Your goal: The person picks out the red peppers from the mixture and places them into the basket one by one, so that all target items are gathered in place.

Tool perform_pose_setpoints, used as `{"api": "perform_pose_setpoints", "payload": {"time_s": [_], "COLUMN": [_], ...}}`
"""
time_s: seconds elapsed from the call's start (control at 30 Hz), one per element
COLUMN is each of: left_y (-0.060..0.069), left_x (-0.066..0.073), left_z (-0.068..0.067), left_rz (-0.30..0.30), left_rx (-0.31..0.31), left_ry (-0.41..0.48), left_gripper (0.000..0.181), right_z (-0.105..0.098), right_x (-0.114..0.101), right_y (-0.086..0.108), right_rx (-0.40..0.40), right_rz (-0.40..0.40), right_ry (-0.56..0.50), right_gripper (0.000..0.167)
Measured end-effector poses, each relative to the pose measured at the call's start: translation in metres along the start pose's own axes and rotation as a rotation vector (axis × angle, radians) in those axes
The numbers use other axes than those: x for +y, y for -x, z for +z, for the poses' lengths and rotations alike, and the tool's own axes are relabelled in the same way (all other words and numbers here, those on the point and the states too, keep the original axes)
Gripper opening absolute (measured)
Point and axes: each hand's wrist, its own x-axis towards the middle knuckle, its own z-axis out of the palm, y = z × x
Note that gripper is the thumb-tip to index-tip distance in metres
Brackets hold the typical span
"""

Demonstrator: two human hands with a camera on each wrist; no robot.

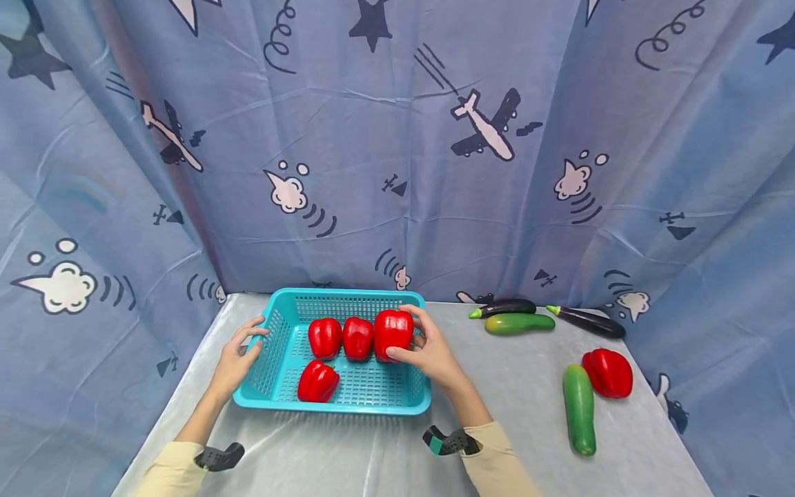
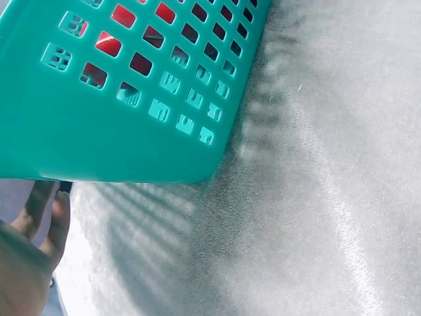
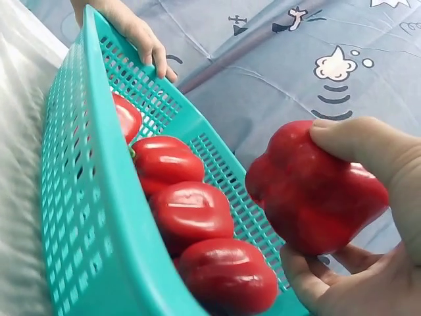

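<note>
A turquoise plastic basket [image 1: 329,408] with perforated walls stands on the table. At its left end my left hand [image 1: 234,359] grips the rim, fingers over the edge. My right hand [image 1: 435,352] holds a red bell pepper [image 3: 316,187] between thumb and fingers, above the basket's right end. Other red bell peppers lie inside, among them one pepper [image 1: 325,338] at the left of the row, one [image 1: 358,338] beside it and one [image 1: 318,381] near the front wall. Beneath the held pepper, the right wrist view shows another pepper [image 3: 230,276], hidden from the head view.
To the right on the grey-white table [image 1: 497,386] lie a red bell pepper [image 1: 609,373] and a green cucumber-like vegetable [image 1: 579,411], side by side. Farther back are two eggplants, one [image 1: 512,308] behind another green vegetable [image 1: 520,323], the other [image 1: 590,322] farther right. A patterned curtain [image 1: 373,172] hangs behind.
</note>
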Motion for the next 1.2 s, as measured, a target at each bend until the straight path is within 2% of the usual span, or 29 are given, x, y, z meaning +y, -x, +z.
{"api": "perform_pose_setpoints", "payload": {"time_s": [0.07,0.17,0.3,0.33,0.4,0.47,0.57,0.77,0.93,1.07,1.2], "left_y": [0.000,0.000,0.000,0.000,0.000,0.000,0.001,0.002,0.002,0.002,0.002], "left_x": [0.000,0.013,0.012,0.008,-0.001,0.000,0.006,0.027,0.028,0.029,0.018], "left_z": [0.001,0.001,0.000,0.000,0.000,0.001,0.002,0.002,0.001,0.002,0.003], "left_rz": [0.010,0.038,0.042,0.042,0.013,0.002,-0.001,0.034,0.051,0.039,0.021], "left_rx": [0.006,0.004,-0.005,-0.004,0.000,0.003,0.009,0.010,0.005,0.010,0.017], "left_ry": [0.009,0.012,0.018,0.018,0.026,0.019,0.019,0.043,0.025,0.050,0.040], "left_gripper": [0.022,0.022,0.021,0.021,0.022,0.023,0.023,0.021,0.021,0.022,0.022], "right_z": [0.004,0.010,0.017,0.019,0.021,0.025,0.030,0.040,0.045,0.047,0.052], "right_x": [-0.001,-0.004,-0.008,-0.008,-0.002,0.004,0.005,0.003,0.005,0.007,0.008], "right_y": [-0.002,-0.004,-0.007,-0.008,-0.010,-0.011,-0.011,-0.010,-0.011,-0.011,-0.009], "right_rx": [-0.003,0.006,0.027,0.029,0.024,0.021,0.011,-0.025,-0.078,-0.088,-0.078], "right_rz": [0.002,0.017,0.059,0.072,0.082,0.077,0.073,0.102,0.134,0.145,0.150], "right_ry": [-0.006,-0.009,-0.016,-0.019,-0.012,0.000,0.031,0.063,0.074,0.069,0.073], "right_gripper": [0.075,0.074,0.075,0.074,0.074,0.074,0.075,0.069,0.066,0.063,0.063]}}
